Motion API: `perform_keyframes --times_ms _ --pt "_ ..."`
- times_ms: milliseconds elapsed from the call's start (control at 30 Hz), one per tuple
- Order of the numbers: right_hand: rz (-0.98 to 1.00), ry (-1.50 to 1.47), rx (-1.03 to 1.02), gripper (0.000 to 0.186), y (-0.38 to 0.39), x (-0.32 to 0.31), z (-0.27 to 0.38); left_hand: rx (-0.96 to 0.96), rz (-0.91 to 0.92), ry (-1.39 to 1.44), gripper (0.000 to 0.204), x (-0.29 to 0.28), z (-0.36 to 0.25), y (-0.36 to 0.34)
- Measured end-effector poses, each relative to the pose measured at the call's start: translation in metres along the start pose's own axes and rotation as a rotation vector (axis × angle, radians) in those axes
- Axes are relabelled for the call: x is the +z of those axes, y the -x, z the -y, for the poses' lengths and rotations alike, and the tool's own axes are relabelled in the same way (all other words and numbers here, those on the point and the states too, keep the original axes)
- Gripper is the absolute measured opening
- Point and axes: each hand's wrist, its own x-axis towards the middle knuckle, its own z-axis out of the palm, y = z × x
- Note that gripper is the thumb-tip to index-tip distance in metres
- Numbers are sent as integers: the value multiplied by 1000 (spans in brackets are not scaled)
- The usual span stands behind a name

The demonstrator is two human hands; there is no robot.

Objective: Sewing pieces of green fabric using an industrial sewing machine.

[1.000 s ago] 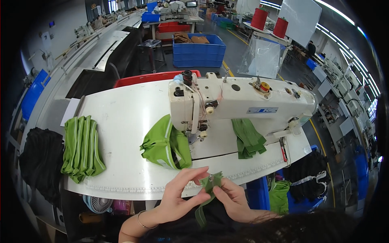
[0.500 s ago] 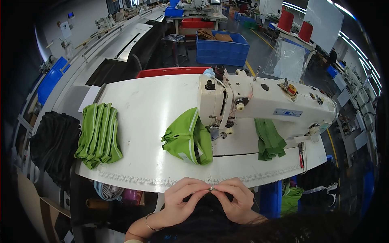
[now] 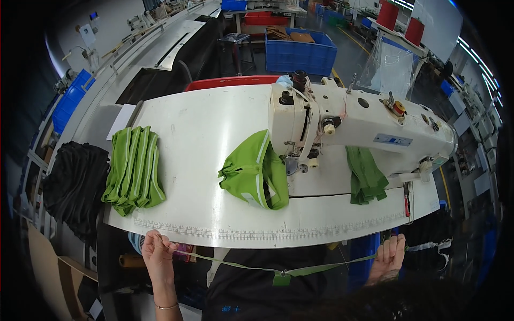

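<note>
A long green strap (image 3: 317, 267) is stretched below the table edge between my left hand (image 3: 159, 254), low at left, and my right hand (image 3: 387, 257), low at right; each has fingers closed on an end. A small metal piece with a green tab (image 3: 282, 278) hangs at its middle. Beyond them on the white table (image 3: 190, 144) are a bright green fabric piece (image 3: 246, 174) beside the needle of the white sewing machine (image 3: 342, 115), dark green strips (image 3: 364, 176) under its arm, and a stack of green pieces with light stripes (image 3: 131, 171) at left.
A black fabric pile (image 3: 72, 182) lies far left. A red bin (image 3: 225, 82) sits behind the table, a blue crate (image 3: 300, 56) farther back. Red-handled snips (image 3: 407, 203) lie at the table's right. An open cardboard box (image 3: 53, 257) stands low left, a blue bin (image 3: 358, 251) below right.
My hands, earlier pinched together at the middle, have moved far apart to left and right, drawing the green strap out straight. The view has shifted, so the table appears farther right and higher.
</note>
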Motion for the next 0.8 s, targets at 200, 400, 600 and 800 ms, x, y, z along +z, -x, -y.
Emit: perform_keyframes --times_ms 200,400,600,800 --pt "1154 1139 60 36 13 104 -22 220 1010 -488 15 99 -35 28" --pt "1175 939 364 21 45 108 -71 -101 1203 -329 5 153 2 23" --pt "735 629 776 23 34 107 -55 326 1222 -738 25 192 38 -20" --pt "877 660 376 29 0 91 -84 1223 1105 -1852 42 196 88 -20"
